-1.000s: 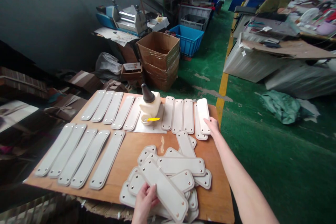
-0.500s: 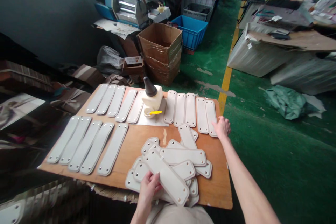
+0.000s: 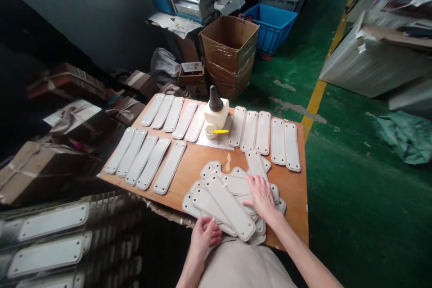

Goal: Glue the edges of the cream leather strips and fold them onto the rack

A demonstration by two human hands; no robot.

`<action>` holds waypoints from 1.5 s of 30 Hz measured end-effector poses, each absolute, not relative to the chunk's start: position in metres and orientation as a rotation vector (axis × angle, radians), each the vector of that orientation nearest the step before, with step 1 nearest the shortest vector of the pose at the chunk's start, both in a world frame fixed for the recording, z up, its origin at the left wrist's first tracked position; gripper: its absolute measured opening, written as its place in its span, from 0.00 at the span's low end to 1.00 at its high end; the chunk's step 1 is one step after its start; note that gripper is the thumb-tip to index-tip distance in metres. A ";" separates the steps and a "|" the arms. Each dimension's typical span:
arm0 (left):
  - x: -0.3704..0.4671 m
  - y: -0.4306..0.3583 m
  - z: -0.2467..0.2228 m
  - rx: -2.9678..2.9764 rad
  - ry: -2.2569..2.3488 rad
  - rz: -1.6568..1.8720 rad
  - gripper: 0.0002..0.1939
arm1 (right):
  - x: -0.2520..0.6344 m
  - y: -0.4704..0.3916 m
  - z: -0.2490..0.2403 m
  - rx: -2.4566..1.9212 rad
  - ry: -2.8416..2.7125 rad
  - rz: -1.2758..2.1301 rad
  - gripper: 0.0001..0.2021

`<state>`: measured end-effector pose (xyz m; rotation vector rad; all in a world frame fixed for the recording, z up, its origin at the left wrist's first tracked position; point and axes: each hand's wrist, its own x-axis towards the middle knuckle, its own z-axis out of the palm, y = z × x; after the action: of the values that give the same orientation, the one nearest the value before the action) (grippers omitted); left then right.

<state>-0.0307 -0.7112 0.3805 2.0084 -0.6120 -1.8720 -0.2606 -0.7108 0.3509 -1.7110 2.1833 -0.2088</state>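
Observation:
A loose pile of pale grey oblong strips (image 3: 229, 207), with rounded ends and metal studs at the corners, lies near the board's front edge. My right hand (image 3: 261, 193) is over the pile's right side, fingers stretched and spread on or just above the strips. My left hand (image 3: 205, 234) is beside the pile's lower left edge, fingers curled in, and no strip shows in it. Similar strips lie in two rows on the wooden board (image 3: 209, 162): a front left row (image 3: 170, 166) and a back row (image 3: 278, 141) running to the right.
A cream bottle with a black cone cap (image 3: 216, 108) stands amid the back row, a small cup with a yellow stick (image 3: 219, 132) before it. Beyond are a cardboard box (image 3: 229, 54) and a blue crate (image 3: 273, 27). More strips (image 3: 50, 225) are stacked at lower left.
My right hand has moved from the back row's right end to the pile. My left hand has drawn back from the top strip to the pile's edge. The view has swung left.

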 end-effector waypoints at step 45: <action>-0.066 -0.711 0.378 1.817 -2.681 -1.111 0.19 | -0.222 -0.695 0.362 -1.421 1.980 -0.806 0.06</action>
<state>-0.0659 -0.7110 0.3777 1.8174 -2.6807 -1.1112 -0.2222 -0.6952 0.3616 -1.4213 1.9797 -0.8058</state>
